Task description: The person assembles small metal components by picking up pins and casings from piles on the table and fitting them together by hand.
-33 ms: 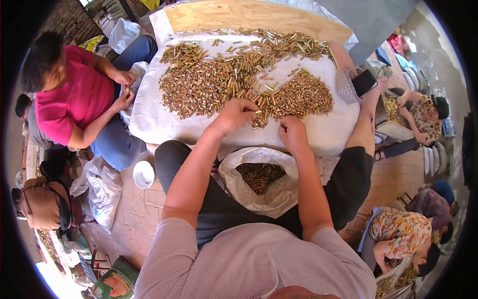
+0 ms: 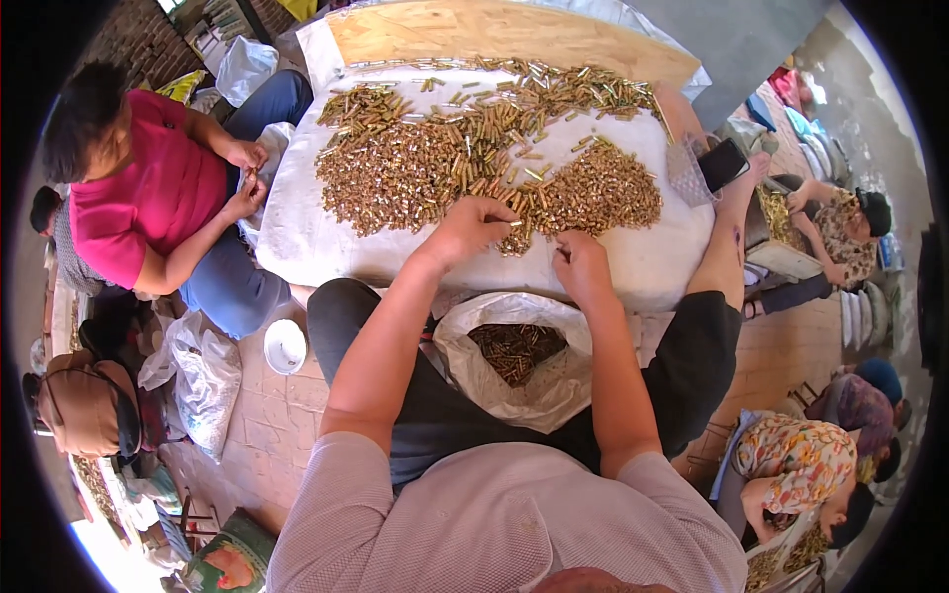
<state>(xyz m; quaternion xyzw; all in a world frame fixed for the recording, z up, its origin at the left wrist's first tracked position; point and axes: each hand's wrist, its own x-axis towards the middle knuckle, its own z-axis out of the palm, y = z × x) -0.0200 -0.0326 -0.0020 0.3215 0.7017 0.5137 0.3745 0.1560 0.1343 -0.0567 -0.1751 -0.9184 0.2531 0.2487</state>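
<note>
the person's left hand (image 2: 473,229) sits in the middle of the frame, on the near edge of a big heap of small brass tubes (image 2: 474,158). its fingers are curled down onto the tubes, touching them, but i cannot tell if they hold any. the right hand (image 2: 578,259) is just to the right of it and a bit lower, with the fingers pinched shut near the heap; what they pinch is too small to see. the tubes lie spread over a white cloth (image 2: 297,237) that fills the upper middle of the frame. a bare wooden board (image 2: 494,35) shows at the top, past the cloth. below the hands, between the person's knees, a white bag (image 2: 534,395) stands open with more brass tubes inside. in the upper left, another person in a pink shirt (image 2: 129,208) sits beside the cloth with both hands close together. a small white bowl (image 2: 285,346) rests on the brick floor at the left, and a dark phone (image 2: 724,163) lies at the right edge of the cloth.
</note>
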